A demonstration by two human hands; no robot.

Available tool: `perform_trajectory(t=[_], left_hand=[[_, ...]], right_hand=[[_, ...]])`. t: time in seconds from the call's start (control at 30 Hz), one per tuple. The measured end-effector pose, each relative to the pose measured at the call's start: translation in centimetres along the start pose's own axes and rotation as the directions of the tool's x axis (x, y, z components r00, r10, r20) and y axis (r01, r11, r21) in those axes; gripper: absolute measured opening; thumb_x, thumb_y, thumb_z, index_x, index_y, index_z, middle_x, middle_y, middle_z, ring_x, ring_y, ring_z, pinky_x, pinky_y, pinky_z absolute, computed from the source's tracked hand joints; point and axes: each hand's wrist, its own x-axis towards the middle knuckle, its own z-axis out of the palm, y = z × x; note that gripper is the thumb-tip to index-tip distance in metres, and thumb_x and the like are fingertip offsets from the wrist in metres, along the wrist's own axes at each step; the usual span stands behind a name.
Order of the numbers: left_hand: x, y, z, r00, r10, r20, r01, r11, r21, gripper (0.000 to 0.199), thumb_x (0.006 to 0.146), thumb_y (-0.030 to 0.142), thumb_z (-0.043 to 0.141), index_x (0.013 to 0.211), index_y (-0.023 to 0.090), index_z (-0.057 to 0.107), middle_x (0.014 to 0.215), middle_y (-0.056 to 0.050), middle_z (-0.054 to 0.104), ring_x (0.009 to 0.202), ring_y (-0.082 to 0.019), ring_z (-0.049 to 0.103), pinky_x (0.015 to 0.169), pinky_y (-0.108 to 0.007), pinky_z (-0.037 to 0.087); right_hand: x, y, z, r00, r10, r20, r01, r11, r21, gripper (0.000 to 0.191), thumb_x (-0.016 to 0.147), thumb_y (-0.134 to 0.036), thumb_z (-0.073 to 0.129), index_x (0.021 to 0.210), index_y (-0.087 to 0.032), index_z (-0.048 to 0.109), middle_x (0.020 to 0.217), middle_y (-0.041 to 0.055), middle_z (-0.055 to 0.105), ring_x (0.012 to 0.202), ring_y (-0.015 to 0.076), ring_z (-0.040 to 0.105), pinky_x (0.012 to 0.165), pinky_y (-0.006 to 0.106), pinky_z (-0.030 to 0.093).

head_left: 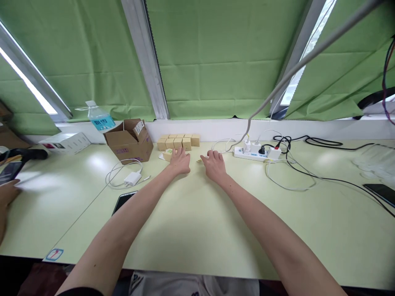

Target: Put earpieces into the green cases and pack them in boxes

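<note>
My left hand (180, 163) reaches to the front of a row of small tan cardboard boxes (178, 142), its fingers stretched forward and apart. Beside its fingertips lies one separate small tan box (167, 155), with a bit of white paper (161, 156) at its left. I cannot tell whether the fingers touch the boxes. My right hand (215, 166) rests low over the table to the right, one finger pointing left toward a tiny yellowish piece (199, 160). Nothing shows in its grasp, and its fingers look partly spread.
Left of the boxes stand an open brown carton (131, 144), a water bottle (100, 117) and a white charger (132, 178). A phone (123, 200) lies by my left forearm. A power strip (253, 154) with cables sits at right. Another person's hand (8, 193) shows far left.
</note>
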Motion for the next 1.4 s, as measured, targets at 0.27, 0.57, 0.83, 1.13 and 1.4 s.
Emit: perform_trajectory(t=[0.27, 0.57, 0.83, 1.13, 1.4], left_hand=[[-3.5, 0.4, -0.9, 0.980, 0.125, -0.154, -0.136, 0.988, -0.067, 0.033, 0.086, 0.016, 0.069, 0.118, 0.020, 0.066, 0.151, -0.021, 0.055, 0.159, -0.041, 0.032, 0.131, -0.060, 0.020], [-12.3, 1.3, -1.7, 0.974, -0.017, -0.228, -0.142, 0.737, -0.661, 0.042, 0.090, 0.018, 0.064, 0.129, 0.029, 0.053, 0.131, -0.009, 0.065, 0.121, -0.029, 0.065, 0.096, -0.043, 0.059], [-12.5, 1.2, -1.1, 0.949, -0.179, -0.260, -0.136, 0.510, -0.849, 0.043, 0.085, 0.019, 0.072, 0.126, 0.030, 0.069, 0.136, -0.010, 0.053, 0.129, -0.027, 0.061, 0.098, -0.039, 0.062], [-12.6, 1.5, 1.0, 0.953, -0.243, -0.182, -0.128, 0.220, -0.967, 0.054, 0.073, 0.018, 0.082, 0.123, 0.023, 0.061, 0.124, -0.008, 0.068, 0.112, -0.025, 0.069, 0.095, -0.040, 0.057], [-13.5, 3.7, -0.9, 0.988, -0.110, -0.110, -0.121, -0.108, -0.987, 0.068, 0.062, 0.012, 0.092, 0.119, 0.022, 0.055, 0.116, -0.008, 0.074, 0.105, -0.021, 0.071, 0.094, -0.038, 0.055]], right_hand=[[1.9, -1.7, 2.6, 0.998, -0.025, 0.050, 0.031, 0.992, -0.121, 0.040, 0.099, -0.013, 0.051, 0.128, -0.019, 0.077, 0.153, 0.0203, 0.054, 0.144, 0.0358, 0.036, 0.120, 0.054, 0.021], [1.7, -1.4, 3.0, 0.990, -0.122, 0.064, 0.128, 0.988, -0.088, 0.033, 0.094, -0.010, 0.057, 0.114, -0.016, 0.082, 0.119, 0.0196, 0.075, 0.124, 0.0339, 0.048, 0.109, 0.047, 0.029], [1.6, -1.4, 3.0, 0.992, -0.128, -0.005, 0.128, 0.992, -0.014, 0.036, 0.092, -0.001, 0.052, 0.115, -0.011, 0.077, 0.108, 0.0203, 0.076, 0.111, 0.0322, 0.053, 0.098, 0.044, 0.032], [-2.3, -1.5, 1.4, 0.981, -0.048, -0.187, 0.092, 0.968, 0.235, 0.032, 0.098, -0.002, 0.049, 0.107, -0.018, 0.075, 0.124, 0.0155, 0.075, 0.115, 0.0282, 0.063, 0.097, 0.040, 0.044], [-10.0, -1.3, -3.0, 0.967, 0.118, -0.227, 0.115, 0.592, 0.797, 0.011, 0.107, -0.028, 0.055, 0.110, -0.024, 0.064, 0.088, 0.0009, 0.072, 0.065, 0.0147, 0.067, 0.064, 0.029, 0.056]])
